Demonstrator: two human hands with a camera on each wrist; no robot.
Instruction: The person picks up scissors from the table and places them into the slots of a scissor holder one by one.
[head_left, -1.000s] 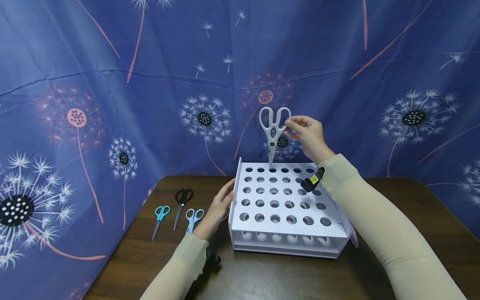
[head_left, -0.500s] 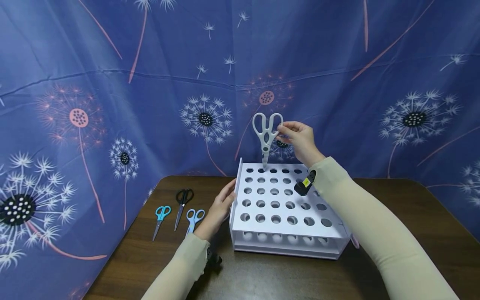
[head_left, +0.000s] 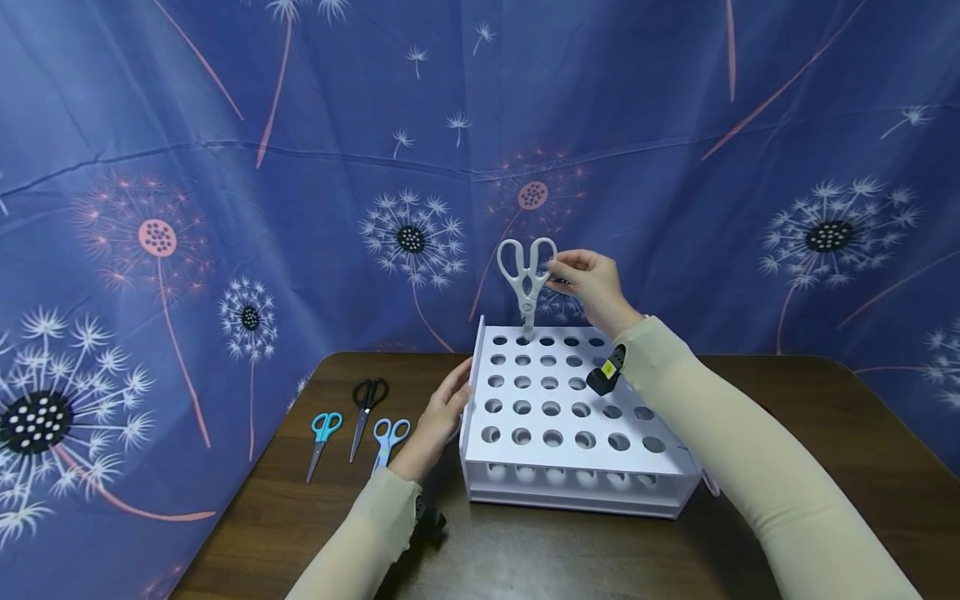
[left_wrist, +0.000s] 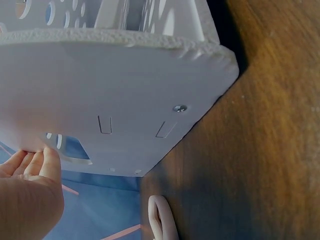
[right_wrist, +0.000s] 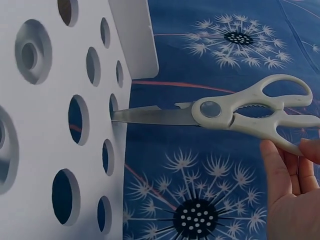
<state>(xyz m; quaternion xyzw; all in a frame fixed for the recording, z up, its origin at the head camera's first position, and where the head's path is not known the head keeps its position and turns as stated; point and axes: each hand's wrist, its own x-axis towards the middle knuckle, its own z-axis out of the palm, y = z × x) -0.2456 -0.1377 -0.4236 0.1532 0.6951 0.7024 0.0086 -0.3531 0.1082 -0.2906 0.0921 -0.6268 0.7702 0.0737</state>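
Observation:
White-handled scissors (head_left: 527, 283) hang point down over the back row of a white rack (head_left: 600, 455) with rows of round holes. My right hand (head_left: 592, 287) pinches one handle loop between thumb and fingers. In the right wrist view the blade tip of the scissors (right_wrist: 215, 112) is at the mouth of a hole in the back row; how far it enters is hard to tell. My left hand (head_left: 433, 425) rests with extended fingers against the rack's left side panel. The left wrist view shows that hand (left_wrist: 35, 190) beside a cut-out in the panel (left_wrist: 95, 95).
Left of the rack, turquoise-handled scissors (head_left: 325, 429), black-handled scissors (head_left: 366, 404) and light-blue-handled scissors (head_left: 388, 437) lie on the wooden table (head_left: 277, 533). A pink loop (head_left: 709, 483) shows at the rack's right side. A blue patterned cloth (head_left: 300, 217) hangs behind.
My right hand has carried the white scissors left and downward, from above the third back-row hole to the second, with the tip now lower. My left hand stays at the rack's side.

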